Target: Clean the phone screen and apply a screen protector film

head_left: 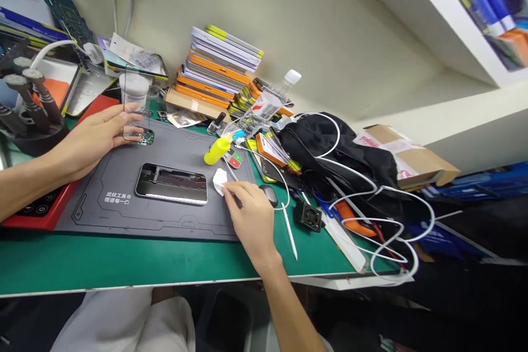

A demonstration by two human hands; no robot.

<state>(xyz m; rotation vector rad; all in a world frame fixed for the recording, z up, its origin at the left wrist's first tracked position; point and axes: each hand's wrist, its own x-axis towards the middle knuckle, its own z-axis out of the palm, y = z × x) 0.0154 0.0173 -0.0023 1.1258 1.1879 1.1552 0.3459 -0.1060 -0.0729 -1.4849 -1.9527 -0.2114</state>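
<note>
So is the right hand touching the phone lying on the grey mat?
Apart. The head view shows the right hand pinching a white wipe just right of the phone, with a strip of grey mat visible between the wipe and the phone's edge.

Single head-worn view, tilted. Looked forward and down from close above the near edge of the counter (165, 269), faced the far wall (330, 38); shelf (433, 16) at far right.
</note>
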